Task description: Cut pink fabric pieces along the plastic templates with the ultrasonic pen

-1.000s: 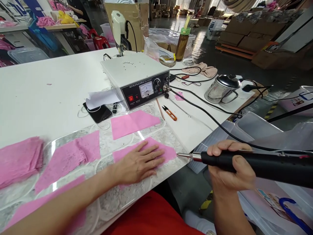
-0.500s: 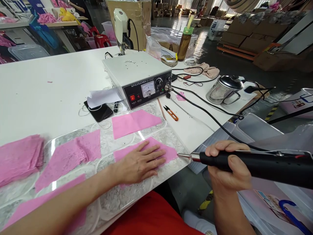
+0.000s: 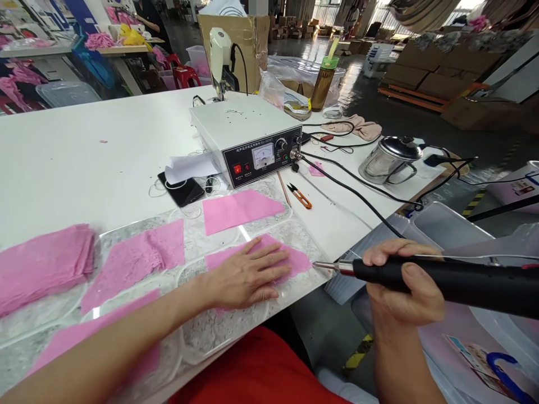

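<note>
My left hand [image 3: 248, 276] lies flat, fingers spread, on a pink fabric piece [image 3: 300, 259] at the table's front edge. In my right hand [image 3: 406, 286] is a black ultrasonic welding handpiece [image 3: 471, 283], gripped around its barrel. Its metal tip [image 3: 326, 265] points left and meets the right corner of that fabric, or sits just beside it. Another flat pink piece [image 3: 242, 211] lies behind my left hand. A patterned pink piece [image 3: 137, 258] and a pink fabric stack [image 3: 46, 269] are to the left. A clear patterned mat [image 3: 210, 331] is under the pieces.
A white control box [image 3: 265, 157] with a meter stands behind the fabric, its black cable [image 3: 349, 193] running right. Orange thread snips [image 3: 300, 196], a phone [image 3: 183, 192] and a lidded glass jug [image 3: 389, 160] lie around it. Clear plastic bins [image 3: 448, 227] stand below the right edge.
The whole view has shifted slightly, so the scene sits a little further right. Both hands keep the same hold, and the tip remains at the fabric's corner.
</note>
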Demonstrator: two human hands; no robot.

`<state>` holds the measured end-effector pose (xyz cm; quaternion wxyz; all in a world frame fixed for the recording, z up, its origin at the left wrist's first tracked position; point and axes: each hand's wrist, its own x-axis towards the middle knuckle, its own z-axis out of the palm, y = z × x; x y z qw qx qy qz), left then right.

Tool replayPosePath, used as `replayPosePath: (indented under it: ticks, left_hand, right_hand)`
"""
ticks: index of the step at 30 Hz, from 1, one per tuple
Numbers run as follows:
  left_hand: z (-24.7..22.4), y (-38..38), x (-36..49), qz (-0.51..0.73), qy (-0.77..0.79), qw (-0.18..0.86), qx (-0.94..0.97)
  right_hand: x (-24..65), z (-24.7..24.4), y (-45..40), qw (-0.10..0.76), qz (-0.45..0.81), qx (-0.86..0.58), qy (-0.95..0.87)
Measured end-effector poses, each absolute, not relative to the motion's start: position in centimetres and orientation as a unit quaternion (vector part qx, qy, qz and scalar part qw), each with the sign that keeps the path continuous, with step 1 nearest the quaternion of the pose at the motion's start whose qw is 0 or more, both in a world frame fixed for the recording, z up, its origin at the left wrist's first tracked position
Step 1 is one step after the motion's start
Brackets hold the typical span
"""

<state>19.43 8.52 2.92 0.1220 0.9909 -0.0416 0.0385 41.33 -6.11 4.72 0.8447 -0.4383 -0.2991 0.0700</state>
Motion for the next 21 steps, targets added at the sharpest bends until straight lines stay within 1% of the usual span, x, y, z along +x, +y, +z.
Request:
replayPosePath:
  ticks: [3,7,12,15,21]
  left_hand:
    - [4.2,8.5,17.8,0.061,-0.015,0.124,0.990]
    - [5.0,8.2,13.1,0.076,0.038,0.126,0.988]
    - [4.3,6.8,7.4,0.037,0.124,0.140,0.982]
    - [3.7,5.9,6.1,0.016,0.144,0.141,0.979]
    - [2.8,5.5,6.3,-0.008,0.128,0.135,0.983]
  right_hand:
    - [41.3,5.3,-6.5,0.852,0.063,-0.431,-0.291]
    - [40.5,5.8,-6.9,0.855,0.072,-0.438,-0.268]
    - [38.2,6.0,-6.9,0.846,0.098,-0.457,-0.256]
    - [36.4,5.9,-6.5,0.837,0.136,-0.451,-0.279]
    - [33.5,5.5,-5.9,0.827,0.211,-0.425,-0.301]
